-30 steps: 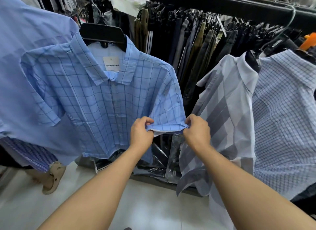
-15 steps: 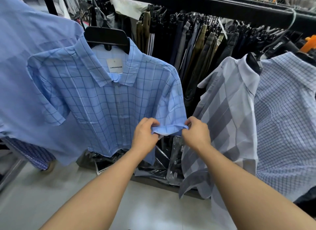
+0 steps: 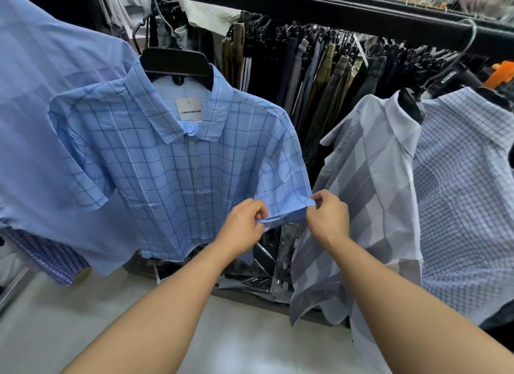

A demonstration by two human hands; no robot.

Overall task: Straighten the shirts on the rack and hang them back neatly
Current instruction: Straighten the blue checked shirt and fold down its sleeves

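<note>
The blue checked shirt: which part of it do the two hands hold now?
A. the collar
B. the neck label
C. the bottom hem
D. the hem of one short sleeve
D: the left hand and right hand pinch the sleeve hem of the blue checked shirt.

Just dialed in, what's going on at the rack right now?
A person is tidying the light blue checked shirt, which hangs on a black hanger. The left hand and right hand each pinch the hem of one short sleeve, pulling it flat between them. A grey striped shirt hangs just to the right, with a small-check shirt beyond it. Dark trousers hang behind.
</note>
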